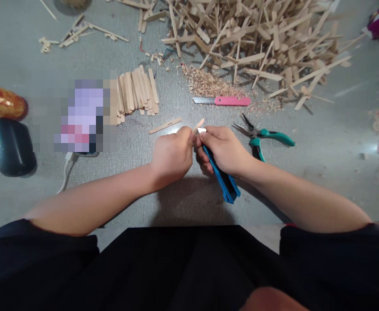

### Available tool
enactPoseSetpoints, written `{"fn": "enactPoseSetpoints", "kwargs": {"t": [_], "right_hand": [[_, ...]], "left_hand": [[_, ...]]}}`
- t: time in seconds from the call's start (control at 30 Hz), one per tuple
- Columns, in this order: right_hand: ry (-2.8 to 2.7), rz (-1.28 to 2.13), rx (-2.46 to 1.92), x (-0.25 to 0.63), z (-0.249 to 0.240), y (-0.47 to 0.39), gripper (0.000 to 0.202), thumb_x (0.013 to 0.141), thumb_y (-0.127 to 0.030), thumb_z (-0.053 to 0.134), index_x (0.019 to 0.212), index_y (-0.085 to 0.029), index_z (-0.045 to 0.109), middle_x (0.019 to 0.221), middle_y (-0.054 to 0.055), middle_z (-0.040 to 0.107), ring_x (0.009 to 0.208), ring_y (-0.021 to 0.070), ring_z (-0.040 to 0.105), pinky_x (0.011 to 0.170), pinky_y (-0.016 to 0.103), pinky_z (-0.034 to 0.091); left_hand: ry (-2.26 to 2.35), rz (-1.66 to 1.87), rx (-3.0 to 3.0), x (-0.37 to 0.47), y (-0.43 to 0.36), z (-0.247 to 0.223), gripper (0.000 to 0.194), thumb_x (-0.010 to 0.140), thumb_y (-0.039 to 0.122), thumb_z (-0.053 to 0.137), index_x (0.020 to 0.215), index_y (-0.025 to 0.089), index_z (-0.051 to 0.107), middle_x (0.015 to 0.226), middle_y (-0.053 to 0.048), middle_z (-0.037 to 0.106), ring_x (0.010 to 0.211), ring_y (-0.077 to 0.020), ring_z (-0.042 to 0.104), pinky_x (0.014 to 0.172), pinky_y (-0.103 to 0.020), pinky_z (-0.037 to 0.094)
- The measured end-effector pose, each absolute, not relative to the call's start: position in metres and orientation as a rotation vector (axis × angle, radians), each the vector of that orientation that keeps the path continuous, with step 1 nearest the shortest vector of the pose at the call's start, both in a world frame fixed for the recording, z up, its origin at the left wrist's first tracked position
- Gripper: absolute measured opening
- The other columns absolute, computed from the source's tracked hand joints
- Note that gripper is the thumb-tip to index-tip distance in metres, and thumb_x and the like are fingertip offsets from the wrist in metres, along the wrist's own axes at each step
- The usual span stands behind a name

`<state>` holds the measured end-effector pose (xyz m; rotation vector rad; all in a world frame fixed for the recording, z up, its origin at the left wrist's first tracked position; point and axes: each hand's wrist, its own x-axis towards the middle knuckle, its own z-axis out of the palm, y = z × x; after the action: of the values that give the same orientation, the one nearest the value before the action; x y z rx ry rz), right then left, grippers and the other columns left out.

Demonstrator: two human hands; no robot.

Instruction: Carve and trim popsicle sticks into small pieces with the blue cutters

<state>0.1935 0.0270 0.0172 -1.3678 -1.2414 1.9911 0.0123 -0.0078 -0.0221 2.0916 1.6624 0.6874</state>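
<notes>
Evidently left grip (173,155) pinches stick (198,125), right grip (226,149) clenches cutter (219,174); blade (201,130) beside left grip, slip could cut. Knife (232,101), right grip's twelve o'clock, could nick if brushed.

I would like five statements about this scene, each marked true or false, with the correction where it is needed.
1. The right hand holds a blue cutter. True.
2. The left hand holds nothing. False: it grips a thin wooden stick.
3. The pink knife lies beside wood shavings. True.
4. The pliers are closed. False: their jaws stand apart.
5. A large heap of wooden sticks lies beyond the hands. True.
</notes>
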Motion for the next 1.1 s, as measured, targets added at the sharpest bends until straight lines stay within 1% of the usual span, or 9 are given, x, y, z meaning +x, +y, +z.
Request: {"fn": "enactPoseSetpoints", "kwargs": {"t": [0.1,0.27,0.33,0.43,0.6,0.7,0.8,1.0,1.1], "right_hand": [[-1.246,2.024,-1.275,0.197,0.015,0.03,0.032,0.119,-0.03,0.06,0.087,-0.026,0.059,0.054,-0.007,0.057,0.035,0.014,0.054,0.036,0.024,0.045],[-1.273,2.038,-1.092,0.201,0.01,0.032,0.035,0.117,-0.044,0.069,0.089,-0.027,0.059,0.057,-0.008,0.06,0.038,0.0133,0.055,0.038,0.025,0.046],[-1.262,2.03,-1.058,0.201,0.008,0.031,0.038,0.115,-0.05,0.073,0.089,-0.027,0.06,0.058,-0.008,0.06,0.039,0.013,0.056,0.038,0.025,0.046],[-1.239,2.006,-1.048,0.201,0.005,0.028,0.044,0.113,-0.061,0.078,0.091,-0.027,0.06,0.059,-0.008,0.062,0.04,0.0126,0.057,0.039,0.025,0.048],[-1.208,1.96,-0.986,0.199,0.0,0.024,0.051,0.11,-0.071,0.08,0.094,-0.027,0.06,0.06,-0.008,0.062,0.042,0.0129,0.057,0.04,0.025,0.049],[-1.197,1.929,-0.988,0.198,0.001,0.023,0.05,0.11,-0.071,0.079,0.094,-0.028,0.059,0.059,-0.009,0.062,0.042,0.0127,0.057,0.04,0.025,0.048],[-1.195,1.923,-1.051,0.197,0.005,0.022,0.048,0.111,-0.067,0.079,0.093,-0.028,0.059,0.059,-0.008,0.062,0.042,0.0128,0.057,0.041,0.025,0.048],[-1.229,1.95,-1.099,0.198,0.008,0.023,0.043,0.112,-0.06,0.077,0.092,-0.027,0.06,0.059,-0.007,0.064,0.043,0.0134,0.058,0.041,0.025,0.049],[-1.245,1.951,-1.106,0.198,0.009,0.024,0.039,0.113,-0.056,0.075,0.091,-0.027,0.061,0.058,-0.007,0.063,0.042,0.0135,0.058,0.041,0.026,0.049]], "left_hand": [[1.643,0.793,2.019,0.01,-0.006,-0.021,0.05,0.128,0.049,0.038,0.097,0.024,0.068,0.078,-0.006,0.074,0.069,-0.0218,0.066,0.067,-0.038,0.04],[1.502,0.987,1.821,0.009,-0.004,-0.02,0.051,0.128,0.055,0.044,0.094,0.025,0.069,0.083,-0.006,0.077,0.077,-0.0224,0.071,0.072,-0.038,0.051],[1.459,1.036,1.77,0.01,-0.003,-0.02,0.055,0.127,0.06,0.044,0.093,0.026,0.069,0.084,-0.006,0.077,0.078,-0.0226,0.072,0.073,-0.039,0.054],[1.432,1.073,1.742,0.01,-0.004,-0.021,0.058,0.126,0.067,0.044,0.091,0.027,0.068,0.084,-0.006,0.077,0.078,-0.0229,0.073,0.073,-0.04,0.056],[1.409,1.045,1.737,0.01,-0.006,-0.02,0.056,0.127,0.064,0.042,0.094,0.027,0.068,0.084,-0.006,0.079,0.078,-0.0227,0.074,0.073,-0.04,0.057],[1.43,1.009,1.731,0.01,-0.008,-0.016,0.05,0.128,0.057,0.043,0.097,0.028,0.069,0.087,-0.006,0.08,0.082,-0.0234,0.077,0.076,-0.041,0.06],[1.483,0.976,1.757,0.01,-0.009,-0.01,0.046,0.129,0.051,0.043,0.097,0.028,0.068,0.091,-0.007,0.081,0.087,-0.0247,0.079,0.081,-0.043,0.063],[1.542,0.906,1.752,0.011,-0.01,-0.008,0.052,0.129,0.057,0.038,0.097,0.029,0.068,0.094,-0.007,0.081,0.088,-0.024,0.079,0.081,-0.042,0.062],[1.553,0.902,1.784,0.011,-0.01,-0.01,0.05,0.129,0.055,0.038,0.097,0.028,0.066,0.087,-0.006,0.077,0.081,-0.0235,0.074,0.076,-0.041,0.057]]}}
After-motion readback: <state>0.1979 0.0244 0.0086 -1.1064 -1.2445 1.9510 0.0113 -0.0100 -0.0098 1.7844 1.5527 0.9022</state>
